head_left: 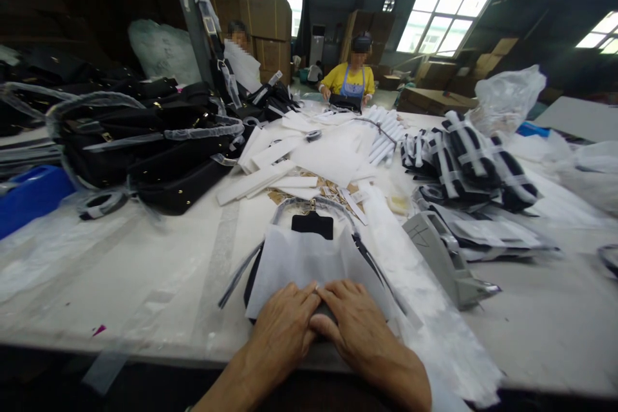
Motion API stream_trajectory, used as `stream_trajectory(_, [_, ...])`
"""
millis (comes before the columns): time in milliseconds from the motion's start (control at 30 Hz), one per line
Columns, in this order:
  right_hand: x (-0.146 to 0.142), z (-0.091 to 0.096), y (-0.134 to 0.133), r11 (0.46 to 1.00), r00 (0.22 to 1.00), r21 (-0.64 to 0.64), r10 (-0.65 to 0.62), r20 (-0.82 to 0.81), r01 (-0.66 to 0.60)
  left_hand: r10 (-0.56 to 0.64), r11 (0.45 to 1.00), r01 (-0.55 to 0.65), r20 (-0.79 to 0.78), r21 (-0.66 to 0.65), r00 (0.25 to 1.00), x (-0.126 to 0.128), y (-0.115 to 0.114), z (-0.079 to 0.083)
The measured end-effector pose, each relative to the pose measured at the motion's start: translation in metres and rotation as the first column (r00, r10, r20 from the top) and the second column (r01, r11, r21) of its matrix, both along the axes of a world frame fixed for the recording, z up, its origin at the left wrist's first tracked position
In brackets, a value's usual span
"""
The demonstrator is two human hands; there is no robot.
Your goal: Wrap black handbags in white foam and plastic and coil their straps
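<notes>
Head view: two hands lie side by side at the near edge of the tabletop [120,270]. The left hand [284,329] and the right hand [361,333] are both spread flat, palms down, with their fingers [309,296] released and meeting in the middle, grasping nothing. They press on one white sheet [294,261], which covers one black bag [322,320]. Of the bag, only a dark patch between the hands, a dark left edge and one black tab [312,225] at the far side show. One grey strap [290,206] in clear wrap arches around that tab.

Just right of the sheet stands one grey tape dispenser [441,254], with a long strip of clear plastic film [420,290] between it and the right hand. Far left sits a pile of black bags [159,148], too tangled to count, and one blue bin [29,196] at the left edge. In the middle distance lie scattered white foam strips [270,164] and a bundle of white rolls [386,135]. To the right is a heap of black-and-white striped pieces [473,167], with one clear plastic sack [506,100] behind it.

Two other people are at the far end: one in a yellow top [355,80], hands on a dark item, and one in white [241,61], partly hidden by the bags.
</notes>
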State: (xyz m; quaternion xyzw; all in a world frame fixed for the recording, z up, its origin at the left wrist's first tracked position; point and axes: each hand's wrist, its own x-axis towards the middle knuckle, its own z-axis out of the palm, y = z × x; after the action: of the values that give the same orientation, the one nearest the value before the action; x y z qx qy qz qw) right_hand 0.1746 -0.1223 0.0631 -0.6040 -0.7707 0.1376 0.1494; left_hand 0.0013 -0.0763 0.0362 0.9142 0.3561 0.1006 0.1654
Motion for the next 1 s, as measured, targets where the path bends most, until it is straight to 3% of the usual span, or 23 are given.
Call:
stream_trajectory(200, [-0.002, -0.005, 0.002, 1.000, 0.996, -0.001, 0.016, 0.092, -0.016, 0.019, 1.000, -0.020, -0.014, -0.023, 1.000, 0.002, -0.001, -0.002])
stream_trajectory(433, [0.004, 0.000, 0.000, 1.000, 0.997, 0.013, 0.019, 0.076, -0.020, 0.050, 0.999, -0.050, -0.016, 0.011, 0.999, 0.002, -0.004, 0.001])
stream_trajectory(667, [0.008, 0.005, 0.004, 0.995, 0.990, -0.064, 0.088, 0.114, -0.081, 0.006, 0.997, 0.000, -0.072, 0.076, 0.997, 0.008, -0.002, 0.011])
stream_trajectory(833, [0.022, 0.033, 0.014, 0.986, 0.987, -0.089, 0.149, 0.058, -0.144, -0.049, 0.996, 0.059, -0.139, 0.066, 0.989, 0.009, -0.004, 0.014])
stream_trajectory(933, [0.015, 0.060, 0.031, 0.990, 0.975, -0.019, 0.141, 0.170, -0.139, -0.039, 0.987, 0.072, -0.218, 0.145, 0.975, 0.012, -0.006, -0.001])
stream_trajectory(1000, [0.005, 0.068, 0.044, 0.991, 0.961, 0.000, 0.131, 0.243, -0.135, -0.022, 0.979, 0.072, -0.256, 0.188, 0.966, 0.014, -0.006, -0.017])
